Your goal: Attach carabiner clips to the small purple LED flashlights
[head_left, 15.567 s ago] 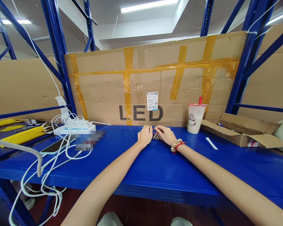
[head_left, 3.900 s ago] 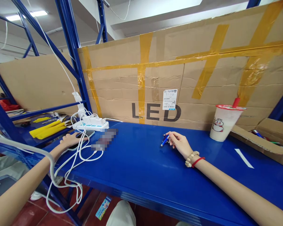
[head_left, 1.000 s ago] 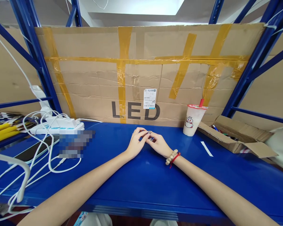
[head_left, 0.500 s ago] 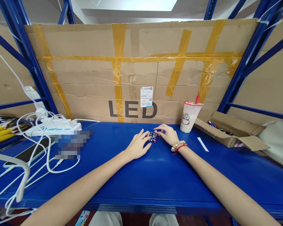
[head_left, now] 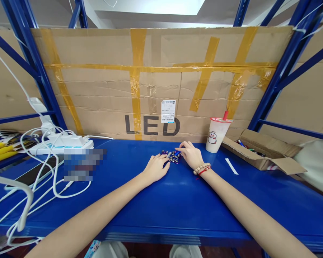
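A small heap of shiny purple and silver pieces [head_left: 174, 157] lies on the blue shelf top [head_left: 161, 204], between my two hands. My left hand [head_left: 156, 167] rests palm down at the heap's left side, its fingers spread and the fingertips close to the pieces. From the right, my right hand [head_left: 190, 154] reaches over the heap with thumb and forefinger brought together at its edge; what they hold, if anything, is too small to name. A beaded bracelet and a red string circle my right wrist.
A white cup with a red straw [head_left: 218, 134] stands behind my right hand. Farther right are a paper strip [head_left: 231, 166] and an open cardboard box [head_left: 261, 152] with pens. White cables, a power strip [head_left: 72, 143] and a phone [head_left: 37, 172] lie left. Cardboard [head_left: 102, 93] closes the back.
My left hand has drawn slightly left and its fingers lie flatter. More of the small pieces show, spread farther left. My right hand has shifted slightly, still at the heap's right edge.
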`<state>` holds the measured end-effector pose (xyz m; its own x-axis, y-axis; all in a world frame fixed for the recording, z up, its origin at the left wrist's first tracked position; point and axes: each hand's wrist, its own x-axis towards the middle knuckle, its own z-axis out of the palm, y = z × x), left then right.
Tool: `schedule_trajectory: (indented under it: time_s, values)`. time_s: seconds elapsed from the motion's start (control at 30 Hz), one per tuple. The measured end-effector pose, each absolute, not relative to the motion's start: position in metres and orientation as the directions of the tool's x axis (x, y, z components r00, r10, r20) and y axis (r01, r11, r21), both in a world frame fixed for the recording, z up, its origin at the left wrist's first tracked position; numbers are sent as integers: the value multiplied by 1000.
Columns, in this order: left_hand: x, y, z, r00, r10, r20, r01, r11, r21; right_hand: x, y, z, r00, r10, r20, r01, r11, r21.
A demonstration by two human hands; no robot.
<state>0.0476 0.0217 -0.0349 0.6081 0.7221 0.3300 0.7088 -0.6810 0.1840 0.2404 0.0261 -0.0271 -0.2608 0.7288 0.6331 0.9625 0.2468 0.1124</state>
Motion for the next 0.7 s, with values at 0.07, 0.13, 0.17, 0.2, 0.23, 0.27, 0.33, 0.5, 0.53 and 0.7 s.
schedule_trajectory:
  time_s: [0.07, 0.13, 0.17, 0.2, 0.23, 0.27, 0.33, 0.5, 0.53, 0.7]
  values:
    - [47, 22, -35, 589, 725, 357, 721, -671, 175, 239, 25, -26, -265, 705, 658, 962, 236, 134]
    - [46, 23, -35, 561, 741, 368, 740, -649, 178, 239, 25, -26, -254, 680, 688, 964, 231, 129]
    - [45, 24, -34, 547, 750, 371, 748, -637, 185, 239, 25, -27, -241, 668, 704, 967, 231, 112]
    - [44, 26, -33, 537, 757, 373, 753, -629, 191, 239, 25, -28, -223, 659, 718, 969, 233, 88]
    - [42, 27, -32, 533, 758, 376, 754, -627, 196, 239, 26, -29, -204, 653, 729, 970, 237, 59]
    - [40, 29, -31, 532, 756, 381, 752, -629, 199, 239, 26, -30, -186, 651, 736, 969, 245, 28]
    - [35, 34, -30, 542, 744, 391, 741, -643, 195, 238, 26, -31, -164, 659, 734, 962, 270, -28]
    - [24, 45, -30, 542, 734, 409, 734, -651, 196, 224, 21, -29, -157, 664, 732, 896, 407, -177]
    - [24, 46, -30, 533, 736, 417, 736, -647, 200, 220, 19, -28, -148, 664, 733, 875, 434, -216]
    - [24, 44, -29, 440, 755, 486, 780, -590, 209, 205, 14, -25, -53, 731, 680, 790, 448, -419]
